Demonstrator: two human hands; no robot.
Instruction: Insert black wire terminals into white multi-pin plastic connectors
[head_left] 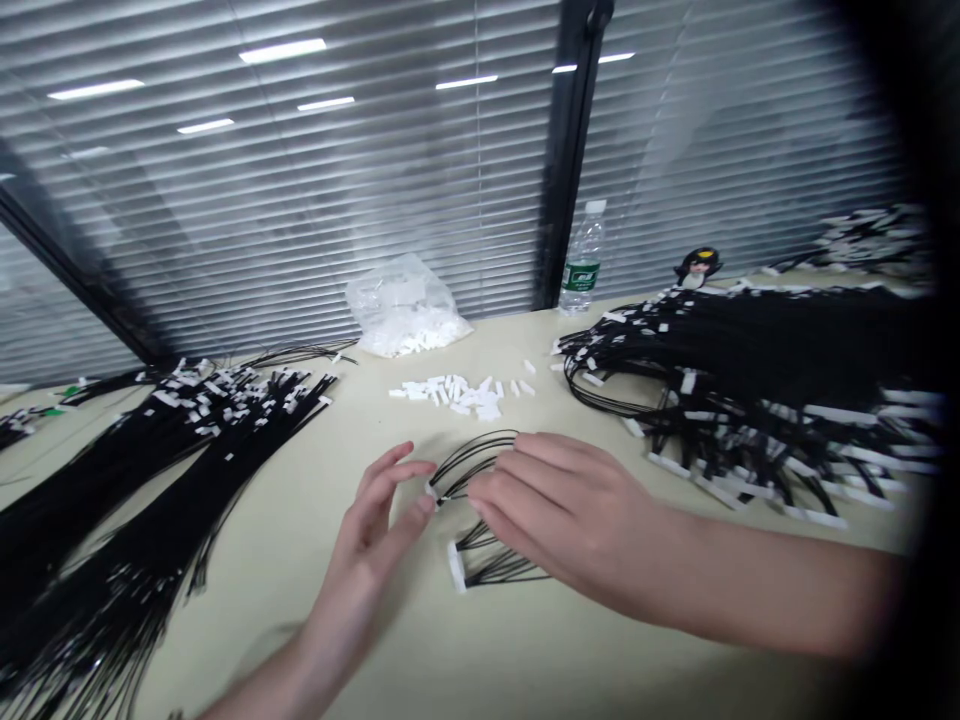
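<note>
My left hand [379,515] is at the small white connector [430,490] on the end of a looped black wire bundle, its thumb touching it and its fingers curved with a gap between them. Over the same thin black wires [469,462], my right hand [547,495] has its fingers closed around the bundle; the wires pass under its fingertips. Below the hands a longer white connector [457,567] lies on the table, with black wires running right from it beneath my right hand. The far part of the wires is hidden under that hand.
Loose white connectors [457,392] lie beyond my hands, before a clear plastic bag [409,308]. Black cable bundles [180,500] spread at left, a big cable pile [772,350] at right. A water bottle [583,262] and penguin figure [697,267] stand by the blinds.
</note>
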